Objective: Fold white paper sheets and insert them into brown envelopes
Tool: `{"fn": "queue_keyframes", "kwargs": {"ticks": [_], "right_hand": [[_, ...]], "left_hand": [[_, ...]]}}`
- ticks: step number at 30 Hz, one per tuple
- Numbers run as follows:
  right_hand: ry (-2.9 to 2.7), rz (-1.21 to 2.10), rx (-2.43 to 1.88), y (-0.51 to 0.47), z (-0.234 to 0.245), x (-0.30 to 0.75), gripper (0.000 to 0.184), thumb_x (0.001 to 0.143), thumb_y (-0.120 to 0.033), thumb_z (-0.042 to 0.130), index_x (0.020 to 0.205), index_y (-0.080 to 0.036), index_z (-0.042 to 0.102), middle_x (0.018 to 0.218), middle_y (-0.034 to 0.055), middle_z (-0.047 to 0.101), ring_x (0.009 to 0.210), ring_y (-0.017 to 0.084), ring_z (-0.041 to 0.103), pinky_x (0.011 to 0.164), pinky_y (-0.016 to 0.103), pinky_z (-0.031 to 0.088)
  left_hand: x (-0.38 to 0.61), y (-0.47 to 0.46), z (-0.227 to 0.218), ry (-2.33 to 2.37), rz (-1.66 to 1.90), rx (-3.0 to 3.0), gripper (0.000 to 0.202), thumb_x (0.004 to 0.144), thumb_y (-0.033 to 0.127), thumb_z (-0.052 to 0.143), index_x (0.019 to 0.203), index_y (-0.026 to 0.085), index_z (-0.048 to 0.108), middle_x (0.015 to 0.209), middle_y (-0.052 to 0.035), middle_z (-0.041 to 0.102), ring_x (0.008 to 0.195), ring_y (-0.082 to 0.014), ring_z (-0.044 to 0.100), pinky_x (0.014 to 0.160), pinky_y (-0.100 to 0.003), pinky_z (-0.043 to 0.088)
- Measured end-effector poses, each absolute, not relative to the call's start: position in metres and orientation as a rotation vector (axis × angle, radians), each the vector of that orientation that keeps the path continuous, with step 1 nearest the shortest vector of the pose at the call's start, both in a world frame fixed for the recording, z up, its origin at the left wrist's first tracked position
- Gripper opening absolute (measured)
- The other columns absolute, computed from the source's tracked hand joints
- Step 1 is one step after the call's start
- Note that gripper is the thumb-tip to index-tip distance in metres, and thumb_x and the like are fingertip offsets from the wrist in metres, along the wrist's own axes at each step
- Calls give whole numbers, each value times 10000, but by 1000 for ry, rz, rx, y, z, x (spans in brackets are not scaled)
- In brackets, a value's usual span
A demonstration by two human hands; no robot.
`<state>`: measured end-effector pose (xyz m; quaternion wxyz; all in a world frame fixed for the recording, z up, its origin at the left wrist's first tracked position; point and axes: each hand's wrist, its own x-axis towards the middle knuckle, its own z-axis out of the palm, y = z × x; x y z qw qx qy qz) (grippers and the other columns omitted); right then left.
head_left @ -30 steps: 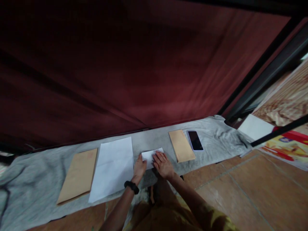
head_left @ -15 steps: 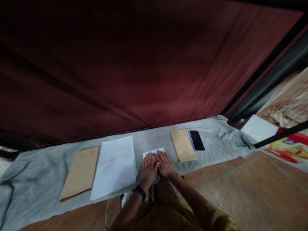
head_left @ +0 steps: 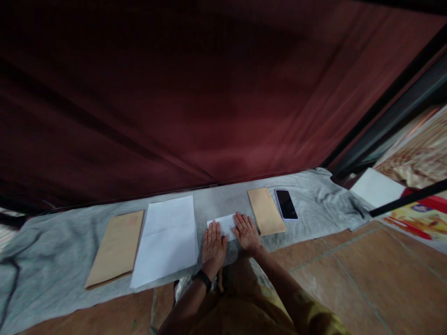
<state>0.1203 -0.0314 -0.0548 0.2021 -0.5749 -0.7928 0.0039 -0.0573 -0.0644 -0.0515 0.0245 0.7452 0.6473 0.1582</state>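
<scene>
A small folded white sheet of paper (head_left: pixel 226 226) lies flat on the grey cloth (head_left: pixel 220 200). My left hand (head_left: pixel 214 245) rests palm down on its left end, fingers stretched out. On its right end lies my right hand (head_left: pixel 247 234), flat with the fingers a little spread. Between the hands the middle of the paper shows. A brown envelope (head_left: pixel 267 211) is just right of my right hand. To the left of my left hand is a stack of larger white paper sheets (head_left: pixel 167 239).
A stack of larger brown envelopes (head_left: pixel 117 249) lies left of the white sheets. A phone (head_left: pixel 286 204) sits right of the single-looking envelope. Dark red fabric (head_left: pixel 216 116) rises behind the cloth. Tiled floor (head_left: pixel 342 274) runs along the near side.
My hands have moved apart along the folded paper, the right one sliding to the right. More of the paper's middle now shows between them.
</scene>
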Motion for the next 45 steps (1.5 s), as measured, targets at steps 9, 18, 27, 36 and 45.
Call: {"fn": "queue_keyframes", "kwargs": {"ticks": [9, 18, 27, 36, 45], "right_hand": [[-2211, -13, -1618, -33, -55, 119, 533, 1043, -363, 420, 1534, -157, 409, 1559, 102, 456, 1447, 278, 396, 1207, 482, 248], [-2198, -51, -1586, -32, -56, 120, 535, 1042, -361, 429, 1542, -173, 396, 1542, 100, 480, 1435, 270, 414, 1200, 477, 263], [-2186, 14, -1611, -31, -54, 120, 529, 1048, -359, 411, 1549, -191, 390, 1543, 93, 482, 1443, 273, 401, 1196, 489, 277], [-2212, -18, -1555, -47, -55, 123, 537, 1045, -343, 400, 1559, -191, 368, 1540, 91, 485, 1440, 263, 411, 1209, 481, 256], [-2166, -61, -1601, -52, -56, 132, 553, 1039, -361, 413, 1566, -202, 360, 1541, 83, 484, 1435, 281, 417, 1199, 468, 279]], "left_hand": [[-46, -55, -38, 1892, 416, 2409, 597, 959, 193, 335, 1548, 98, 351, 1612, -147, 372, 1529, -257, 257, 1244, -481, 246], [-57, -45, -41, 1962, 386, 2380, 598, 1001, 351, 346, 1526, 65, 380, 1595, -182, 387, 1517, -288, 287, 1224, -495, 271], [-62, -54, -39, 2068, 412, 2264, 629, 997, 410, 376, 1530, 77, 380, 1581, -198, 402, 1509, -297, 305, 1221, -510, 271], [-63, -54, -43, 2061, 439, 2278, 660, 990, 427, 401, 1526, 43, 373, 1589, -218, 379, 1508, -307, 306, 1221, -505, 267], [-63, -57, -33, 2035, 432, 2289, 705, 960, 533, 470, 1546, 153, 371, 1617, -183, 345, 1511, -323, 294, 1207, -534, 271]]}}
